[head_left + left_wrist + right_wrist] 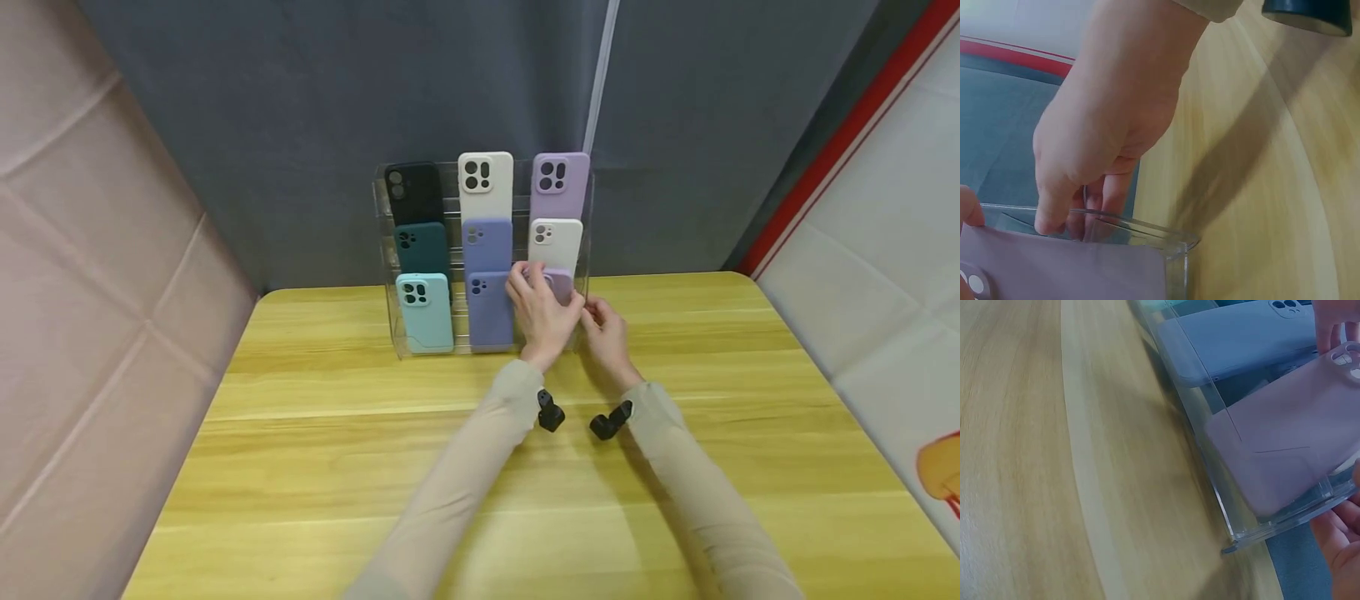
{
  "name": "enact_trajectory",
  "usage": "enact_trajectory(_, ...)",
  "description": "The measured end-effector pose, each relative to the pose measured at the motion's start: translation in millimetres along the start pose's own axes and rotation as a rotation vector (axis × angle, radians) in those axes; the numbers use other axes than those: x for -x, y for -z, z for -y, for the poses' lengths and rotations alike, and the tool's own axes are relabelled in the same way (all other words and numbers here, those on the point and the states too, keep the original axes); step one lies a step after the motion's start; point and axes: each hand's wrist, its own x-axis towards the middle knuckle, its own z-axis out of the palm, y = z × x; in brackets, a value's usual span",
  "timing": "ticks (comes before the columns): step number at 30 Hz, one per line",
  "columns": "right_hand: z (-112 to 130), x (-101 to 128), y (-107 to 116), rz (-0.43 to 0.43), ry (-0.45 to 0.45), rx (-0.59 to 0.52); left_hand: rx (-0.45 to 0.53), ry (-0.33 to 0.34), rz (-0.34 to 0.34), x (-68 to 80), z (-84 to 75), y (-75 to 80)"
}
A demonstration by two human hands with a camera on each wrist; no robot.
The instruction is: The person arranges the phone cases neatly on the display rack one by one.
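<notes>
A clear acrylic rack (pixel 379 218) stands at the back of the wooden table (pixel 337 467) with phone cases in three rows. A lilac phone case (pixel 561 285) sits in its bottom right slot. My left hand (pixel 540 315) pinches the top of that case near the camera cut-out, as the right wrist view shows (pixel 1329 322). My right hand (pixel 606 333) is at the rack's right end, and its fingertips (pixel 1047 224) hold the case's edge (pixel 1072 269) just behind the clear front wall (pixel 1172 240). The lower part of the case (pixel 1279 450) lies inside the slot.
The other slots hold black (pixel 412 193), white (pixel 485 185), lilac (pixel 560 185), dark teal (pixel 422 247), periwinkle (pixel 487 243), white (pixel 555 242), light teal (pixel 425 312) and periwinkle (pixel 489 310) cases. Grey cloth hangs behind the rack. Padded walls flank the table.
</notes>
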Motion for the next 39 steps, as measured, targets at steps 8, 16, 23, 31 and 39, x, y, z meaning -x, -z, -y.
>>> enact_trajectory(8,16.1,5.9,4.4,0.074,-0.012,-0.098,-0.048,-0.004,0.01,-0.8,0.9,-5.4)
enact_trajectory(16,36.2,12.8,12.5,0.165,-0.009,-0.102,-0.207,-0.03,0.099,-2.4,-4.5,-7.5)
enact_trajectory(23,31.1,11.7,17.5,0.187,-0.026,-0.139,-0.321,-0.08,0.179,-8.1,-7.0,-6.0)
enact_trajectory(31,18.8,8.7,26.3,0.19,-0.025,-0.164,-0.274,-0.151,0.196,-14.6,2.1,11.9)
enact_trajectory(39,18.5,12.9,56.8,0.152,0.132,0.009,-0.139,-0.215,0.221,-28.3,36.9,78.5)
